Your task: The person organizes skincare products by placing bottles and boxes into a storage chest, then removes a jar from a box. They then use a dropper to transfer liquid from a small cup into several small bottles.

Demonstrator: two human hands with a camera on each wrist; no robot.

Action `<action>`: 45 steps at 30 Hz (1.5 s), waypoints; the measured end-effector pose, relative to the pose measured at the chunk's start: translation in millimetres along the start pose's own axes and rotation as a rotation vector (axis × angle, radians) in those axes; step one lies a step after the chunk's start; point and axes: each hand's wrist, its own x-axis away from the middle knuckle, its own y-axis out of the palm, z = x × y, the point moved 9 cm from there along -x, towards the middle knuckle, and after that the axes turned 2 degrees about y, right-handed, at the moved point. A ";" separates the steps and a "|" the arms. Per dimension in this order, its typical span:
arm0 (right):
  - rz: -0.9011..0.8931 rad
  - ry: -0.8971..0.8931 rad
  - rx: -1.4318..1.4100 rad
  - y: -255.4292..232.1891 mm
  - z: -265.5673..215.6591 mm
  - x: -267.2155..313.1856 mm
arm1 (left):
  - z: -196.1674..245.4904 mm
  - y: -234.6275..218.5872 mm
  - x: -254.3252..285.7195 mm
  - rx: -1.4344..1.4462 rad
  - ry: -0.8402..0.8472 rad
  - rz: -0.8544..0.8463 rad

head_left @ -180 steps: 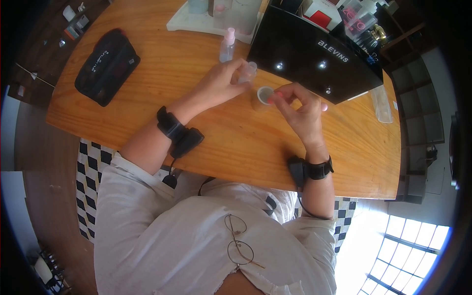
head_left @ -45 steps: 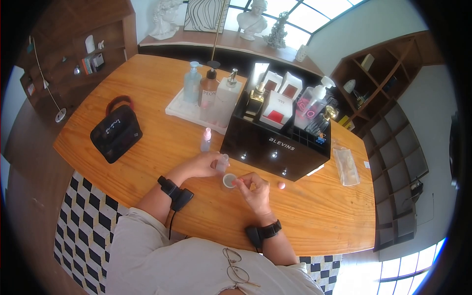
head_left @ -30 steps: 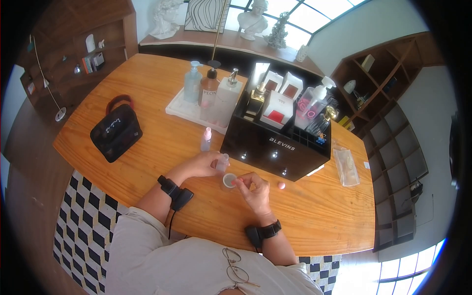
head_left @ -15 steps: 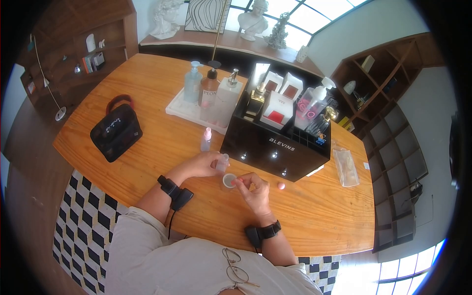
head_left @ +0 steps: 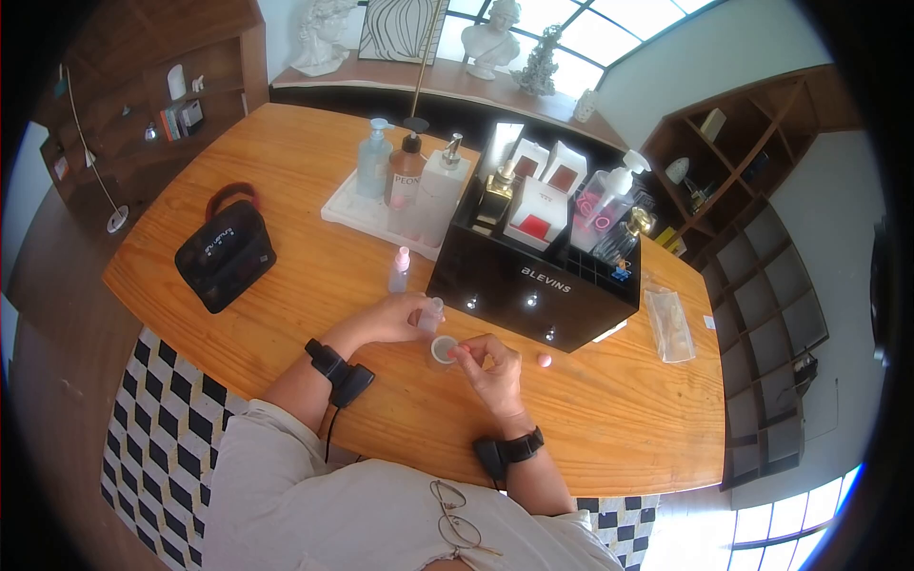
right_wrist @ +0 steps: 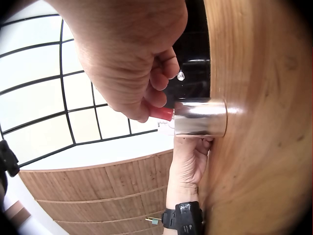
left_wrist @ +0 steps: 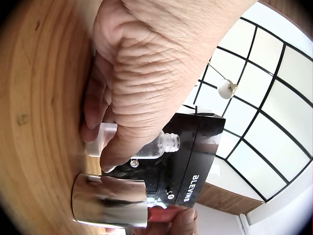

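Observation:
My left hand [head_left: 395, 319] holds a small clear bottle [left_wrist: 157, 148] upright, with its threaded neck uncapped. Just beside it, a shiny metal cup [left_wrist: 110, 200] stands on the wooden table [head_left: 590, 428]. Over the cup's rim, my right hand [head_left: 495, 373] pinches a small red bulb-like piece [right_wrist: 161, 114] between thumb and fingers. The lower end of that piece is hidden at the cup's mouth. A small pink round piece [head_left: 545, 360] lies to the right of the right hand. Behind the left hand stands a small bottle with a pink spray top [head_left: 400, 271].
A black drawer box [head_left: 533, 300] with cosmetics on top stands behind the hands. To its left is a white tray [head_left: 345, 215] with several pump bottles. A black pouch [head_left: 226, 257] lies at the left, a clear plastic packet [head_left: 671, 324] at the right.
Since six seconds ago the head view has tilted up, showing more of the room, and the pink piece now shows apart from the right hand. Over the last second both hands stay put.

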 end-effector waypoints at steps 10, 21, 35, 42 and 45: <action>0.007 -0.009 -0.006 0.0 -1.8 0.4 | -2.1 0.9 -0.6 0.008 0.016 0.009; 0.006 0.002 -0.009 0.3 -0.1 0.6 | 0.1 -0.1 -0.1 -0.015 0.012 0.008; 0.007 -0.022 0.004 0.7 -1.3 -0.1 | -0.5 0.7 -0.2 0.037 0.021 0.008; 0.012 -0.012 -0.009 0.5 -1.0 0.7 | -1.6 0.8 -0.5 0.022 0.015 0.011; 0.011 -0.014 -0.007 0.7 -0.4 0.8 | 1.1 0.1 -0.1 0.021 0.000 0.007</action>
